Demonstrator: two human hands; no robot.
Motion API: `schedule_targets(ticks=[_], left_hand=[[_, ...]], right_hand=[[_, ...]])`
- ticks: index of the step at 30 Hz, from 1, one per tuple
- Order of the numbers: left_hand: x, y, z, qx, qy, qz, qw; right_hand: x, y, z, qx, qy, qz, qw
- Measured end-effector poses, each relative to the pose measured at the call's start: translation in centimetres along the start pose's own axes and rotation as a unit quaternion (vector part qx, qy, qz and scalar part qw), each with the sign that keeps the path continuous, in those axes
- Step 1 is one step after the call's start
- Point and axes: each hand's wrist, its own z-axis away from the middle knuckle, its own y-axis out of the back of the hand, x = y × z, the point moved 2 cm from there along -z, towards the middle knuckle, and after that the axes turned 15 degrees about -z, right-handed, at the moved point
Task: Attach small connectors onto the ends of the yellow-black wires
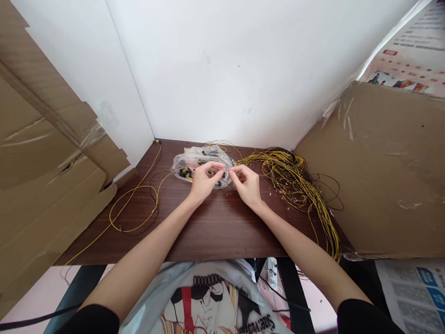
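Observation:
My left hand [204,182] and my right hand [247,184] meet fingertip to fingertip above the middle of the table. Each is closed in a pinch on a thin wire; the tips between the fingers are too small to make out. Just beyond and beneath them lies a clear plastic bag [180,160] with small black and yellow parts [185,172] in it. A big bundle of yellow and black wires [288,171] spreads beside my right hand. From the left, a looped yellow wire [139,186] runs toward my left hand.
Dark brown table [208,236] against a white wall panel [243,74]. Cardboard sheets stand at the left [45,153] and right [385,176]. The wire bundle hangs toward the front right edge. Below the table is a power strip [272,273].

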Motion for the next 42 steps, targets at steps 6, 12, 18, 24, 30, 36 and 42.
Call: schedule_targets(ticks=[6, 12, 18, 24, 30, 36, 42], left_hand=[[-0.07, 0.01, -0.03, 0.002, -0.005, -0.012, 1.000], [-0.23, 0.08, -0.08, 0.014, -0.011, -0.035, 0.999], [-0.06, 0.19, -0.06, 0.024, -0.020, -0.044, 0.999], [0.20, 0.24, 0.03, 0.036, -0.021, -0.047, 0.998], [0.23, 0.41, 0.01, 0.057, -0.017, -0.069, 0.996], [0.44, 0.28, 0.14, 0.047, -0.044, -0.100, 0.993], [0.72, 0.18, 0.32, 0.033, -0.077, -0.133, 0.988]], right_hand=[[0.10, 0.09, 0.08, 0.011, 0.000, -0.019, 1.000], [0.08, 0.22, -0.03, 0.031, -0.020, -0.021, 0.999], [0.21, 0.21, -0.07, 0.031, -0.027, -0.027, 0.999], [0.49, 0.16, -0.04, 0.019, -0.016, -0.030, 0.999], [0.24, 0.03, 0.01, 0.003, 0.010, -0.026, 1.000], [-0.17, 0.06, -0.06, 0.002, 0.023, -0.009, 1.000], [-0.28, 0.00, 0.01, -0.001, 0.018, -0.008, 1.000]])
